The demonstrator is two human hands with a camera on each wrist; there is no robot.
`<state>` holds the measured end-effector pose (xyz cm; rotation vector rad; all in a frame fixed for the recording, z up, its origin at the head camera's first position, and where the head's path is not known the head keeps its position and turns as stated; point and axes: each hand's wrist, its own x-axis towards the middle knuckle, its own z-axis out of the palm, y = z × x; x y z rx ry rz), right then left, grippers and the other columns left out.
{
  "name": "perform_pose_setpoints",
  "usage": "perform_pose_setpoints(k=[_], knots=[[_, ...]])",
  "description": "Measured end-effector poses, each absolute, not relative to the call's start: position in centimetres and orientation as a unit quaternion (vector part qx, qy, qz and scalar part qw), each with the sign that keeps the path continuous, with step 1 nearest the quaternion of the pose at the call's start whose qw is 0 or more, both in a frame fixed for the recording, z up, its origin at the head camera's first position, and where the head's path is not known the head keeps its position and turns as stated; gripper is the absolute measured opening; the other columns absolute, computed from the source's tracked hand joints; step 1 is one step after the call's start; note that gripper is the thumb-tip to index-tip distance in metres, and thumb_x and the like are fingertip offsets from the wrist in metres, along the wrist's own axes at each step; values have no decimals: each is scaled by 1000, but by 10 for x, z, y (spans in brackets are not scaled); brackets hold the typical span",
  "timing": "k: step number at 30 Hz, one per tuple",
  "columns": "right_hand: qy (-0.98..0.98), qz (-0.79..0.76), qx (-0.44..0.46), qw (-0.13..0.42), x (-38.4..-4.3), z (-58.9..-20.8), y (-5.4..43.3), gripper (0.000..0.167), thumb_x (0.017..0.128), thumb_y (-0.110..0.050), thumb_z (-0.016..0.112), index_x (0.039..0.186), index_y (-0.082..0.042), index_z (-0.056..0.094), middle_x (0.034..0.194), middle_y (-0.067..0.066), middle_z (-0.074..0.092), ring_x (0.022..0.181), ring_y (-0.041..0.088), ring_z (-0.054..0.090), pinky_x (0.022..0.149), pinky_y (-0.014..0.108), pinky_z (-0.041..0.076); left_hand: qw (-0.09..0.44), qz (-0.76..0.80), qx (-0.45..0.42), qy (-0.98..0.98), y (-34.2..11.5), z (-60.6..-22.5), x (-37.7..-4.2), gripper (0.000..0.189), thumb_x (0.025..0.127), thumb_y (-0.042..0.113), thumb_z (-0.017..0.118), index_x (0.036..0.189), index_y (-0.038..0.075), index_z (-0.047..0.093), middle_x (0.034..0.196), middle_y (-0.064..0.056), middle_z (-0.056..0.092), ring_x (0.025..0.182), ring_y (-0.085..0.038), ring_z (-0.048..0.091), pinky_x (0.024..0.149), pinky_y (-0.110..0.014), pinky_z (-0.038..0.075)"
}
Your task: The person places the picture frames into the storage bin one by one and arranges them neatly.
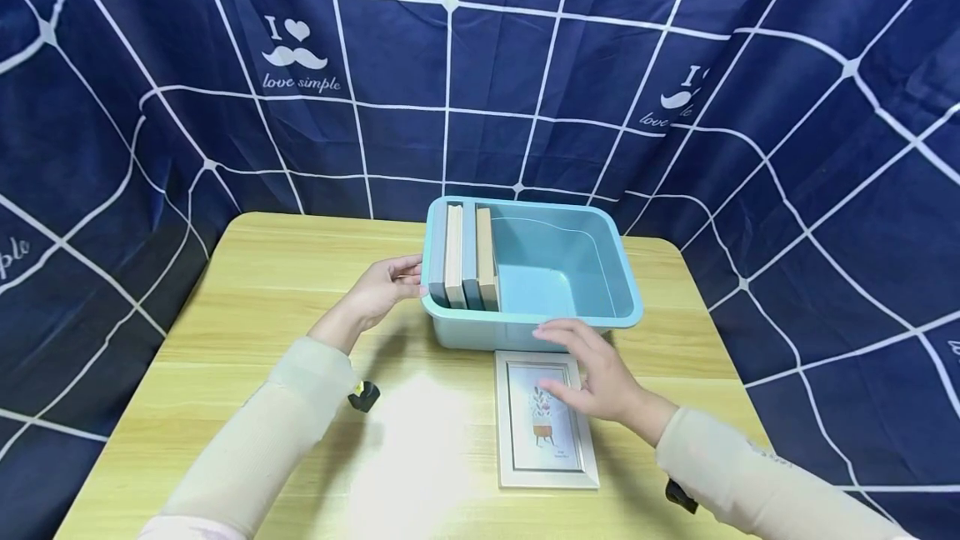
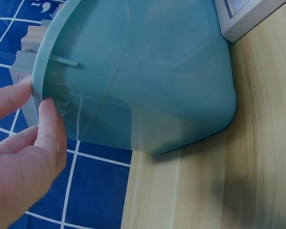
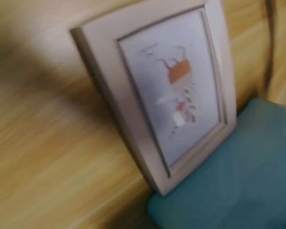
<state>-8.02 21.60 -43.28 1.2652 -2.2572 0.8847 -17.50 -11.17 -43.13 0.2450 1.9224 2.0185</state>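
Note:
A light blue plastic bin (image 1: 468, 333) stands on the table, with several books (image 1: 471, 261) upright side by side at its left end. At the bin's left rim my left hand (image 1: 382, 288) pinches the edge; in the left wrist view the thumb and fingertips of the left hand (image 2: 31, 148) lie on either side of it. A picture frame (image 1: 547, 480) with a pale border lies flat in front of the bin. My right hand (image 1: 596, 377) is above the frame, near the bin's front rim, fingers spread and holding nothing. The right wrist view shows the frame (image 3: 119, 90) but no hand.
The light wooden table (image 1: 300, 248) runs under everything. A dark blue curtain (image 1: 397, 48) with white lines hangs behind and along both sides. Small black objects show beside the left forearm (image 1: 363, 396) and under the right forearm (image 1: 680, 496).

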Motion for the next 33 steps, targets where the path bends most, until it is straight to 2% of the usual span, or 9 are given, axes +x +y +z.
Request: perform_pose_setpoints(k=[5, 9, 13, 18, 22, 27, 33], knots=[[-830, 278, 453, 167, -75, -449, 219, 52, 88, -38, 66, 129, -8, 55, 124, 9, 55, 114, 24, 51, 101, 32, 40, 170, 710, 87, 677, -112, -431, -175, 60, 87, -14, 57, 141, -11, 32, 132, -29, 45, 121, -34, 49, 97, -29, 45], [-876, 236, 403, 121, -68, -461, 221, 61, 83, -40, 70, 134, -13, 51, 127, 5, 51, 115, 22, 50, 94, 45, 45, 170, 711, 89, 677, -112, -432, -174, 60, 87, -13, 57, 141, -12, 32, 132, -30, 45, 121, -34, 49, 97, -29, 45], [-922, 189, 332, 67, -59, -469, 217, 70, 81, -46, 70, 138, -15, 46, 129, 5, 49, 115, 25, 50, 91, 52, 46, 170, 712, 88, 676, -112, -432, -174, 60, 87, -14, 57, 141, -12, 32, 132, -29, 45, 121, -34, 49, 98, -29, 45], [-965, 115, 237, 18, -53, -479, 208, 78, 79, -51, 71, 142, -16, 42, 126, 12, 48, 113, 32, 50, 91, 54, 45, 170, 712, 85, 676, -112, -432, -175, 59, 87, -14, 57, 141, -11, 33, 132, -29, 46, 121, -34, 49, 98, -29, 45], [-978, 94, 187, 10, -53, -487, 200, 80, 76, -53, 73, 139, -13, 45, 121, 17, 50, 108, 38, 50, 88, 57, 45, 170, 710, 88, 677, -112, -431, -174, 59, 87, -14, 57, 141, -12, 33, 133, -29, 45, 121, -34, 49, 98, -30, 45], [-988, 94, 126, -2, -56, -496, 192, 79, 76, -60, 69, 137, -14, 47, 119, 19, 49, 107, 39, 49, 88, 57, 44, 170, 709, 88, 679, -112, -430, -174, 59, 87, -13, 57, 141, -11, 33, 133, -29, 45, 122, -34, 48, 99, -31, 44], [-996, 71, 50, -30, -61, -501, 185, 89, 74, -71, 62, 138, -10, 46, 121, 26, 47, 106, 43, 47, 82, 58, 44, 168, 709, 86, 679, -112, -430, -174, 59, 87, -14, 57, 141, -11, 33, 134, -30, 45, 123, -35, 48, 98, -31, 45]])
